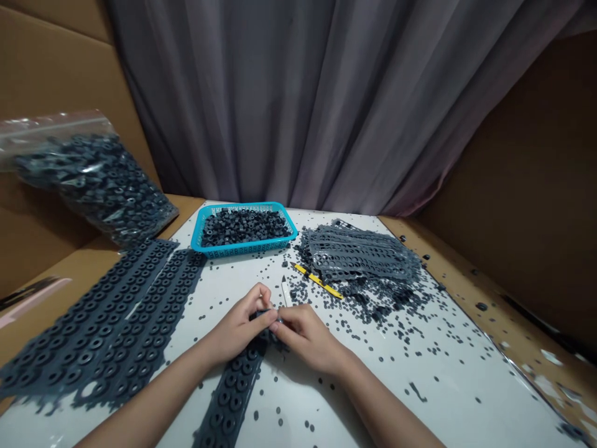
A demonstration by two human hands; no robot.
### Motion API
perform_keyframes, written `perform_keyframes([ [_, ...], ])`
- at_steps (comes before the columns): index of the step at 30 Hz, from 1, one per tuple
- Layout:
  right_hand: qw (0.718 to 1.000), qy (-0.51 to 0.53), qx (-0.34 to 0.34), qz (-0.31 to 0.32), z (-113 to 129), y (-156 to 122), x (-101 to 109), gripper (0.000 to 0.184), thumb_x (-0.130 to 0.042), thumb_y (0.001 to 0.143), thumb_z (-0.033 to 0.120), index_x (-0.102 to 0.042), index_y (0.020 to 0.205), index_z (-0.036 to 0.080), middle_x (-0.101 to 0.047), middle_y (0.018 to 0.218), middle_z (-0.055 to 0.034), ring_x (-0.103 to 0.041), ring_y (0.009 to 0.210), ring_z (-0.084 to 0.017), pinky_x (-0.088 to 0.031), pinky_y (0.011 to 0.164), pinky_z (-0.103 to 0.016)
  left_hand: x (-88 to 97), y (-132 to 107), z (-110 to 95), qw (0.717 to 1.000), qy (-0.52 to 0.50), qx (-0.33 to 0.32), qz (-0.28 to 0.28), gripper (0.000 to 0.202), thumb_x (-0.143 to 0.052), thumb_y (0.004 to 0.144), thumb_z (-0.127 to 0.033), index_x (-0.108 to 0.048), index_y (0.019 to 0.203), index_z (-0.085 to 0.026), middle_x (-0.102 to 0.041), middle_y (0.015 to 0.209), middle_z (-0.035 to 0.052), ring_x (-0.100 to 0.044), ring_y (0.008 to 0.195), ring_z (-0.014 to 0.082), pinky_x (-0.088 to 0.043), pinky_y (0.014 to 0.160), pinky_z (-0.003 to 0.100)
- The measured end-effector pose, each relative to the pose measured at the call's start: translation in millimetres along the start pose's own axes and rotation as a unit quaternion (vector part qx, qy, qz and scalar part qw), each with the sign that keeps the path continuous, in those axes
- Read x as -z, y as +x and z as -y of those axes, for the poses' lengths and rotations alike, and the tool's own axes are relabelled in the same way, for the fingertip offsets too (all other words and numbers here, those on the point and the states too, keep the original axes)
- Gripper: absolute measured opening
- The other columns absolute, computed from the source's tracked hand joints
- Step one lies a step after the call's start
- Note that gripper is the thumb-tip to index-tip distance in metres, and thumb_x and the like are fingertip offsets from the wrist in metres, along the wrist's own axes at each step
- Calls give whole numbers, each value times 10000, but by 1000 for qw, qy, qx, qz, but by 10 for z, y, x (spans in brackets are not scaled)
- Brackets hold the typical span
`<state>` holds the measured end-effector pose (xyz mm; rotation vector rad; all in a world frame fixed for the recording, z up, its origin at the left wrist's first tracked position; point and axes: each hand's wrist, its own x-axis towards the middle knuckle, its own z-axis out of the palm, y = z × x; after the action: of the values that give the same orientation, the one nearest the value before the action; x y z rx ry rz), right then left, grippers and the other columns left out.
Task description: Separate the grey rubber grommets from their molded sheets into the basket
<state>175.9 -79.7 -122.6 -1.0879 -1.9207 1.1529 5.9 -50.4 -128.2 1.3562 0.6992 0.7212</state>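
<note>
My left hand (242,320) and my right hand (305,339) meet at the middle of the white table, their fingers pinching the top end of a dark grey moulded rubber strip (231,398). The strip runs down toward me and carries rows of ring-shaped pieces. Just above my hands lies a yellow utility knife (318,281), its bare blade pointing toward my left fingers. Small dark rubber bits are scattered around both hands.
Wide rubber sheets (93,323) lie left, and a heap of perforated grey scrap sheets (359,252) lies right. A blue basket (242,250) holds dark rubber rings. A plastic bag of rings (93,180) sits far left. Cardboard walls and a grey curtain (298,93) surround the white table (420,386).
</note>
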Motion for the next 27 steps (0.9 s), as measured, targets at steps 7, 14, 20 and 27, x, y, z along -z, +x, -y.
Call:
perform_keyframes([
  [7,906,417,-66,-30,-77,63,-167,404,-647,711,443,-426,516,167,-307,487,54,-223,474,-74,-157,476,-241,-50,33,15,968,-246,34,27,283,-626,792,-335,-368,819,-222,-402,580,-83,-417,502,72,-306,500,170],
  [14,820,561,-106,-43,-56,102,-267,303,-693,642,331,-448,576,167,-243,492,76,-151,460,-60,-134,468,-217,-89,24,17,942,-333,33,17,287,-630,792,-234,-344,823,-222,-482,649,-57,-533,569,95,-411,556,197],
  [20,815,577,-15,-42,-49,105,-96,405,-477,759,330,-188,510,197,-136,451,67,-130,441,-91,-220,468,-245,-30,3,-24,927,-375,17,10,226,-551,835,-209,-328,800,-215,-478,636,-42,-487,545,81,-386,523,181],
  [27,930,342,61,-117,19,23,191,368,-441,850,429,-370,573,198,-309,539,29,-287,529,-126,-265,546,-283,-10,-16,-98,962,-267,-14,-51,149,-523,868,-290,-389,897,-231,-512,693,-41,-476,580,76,-380,550,181],
])
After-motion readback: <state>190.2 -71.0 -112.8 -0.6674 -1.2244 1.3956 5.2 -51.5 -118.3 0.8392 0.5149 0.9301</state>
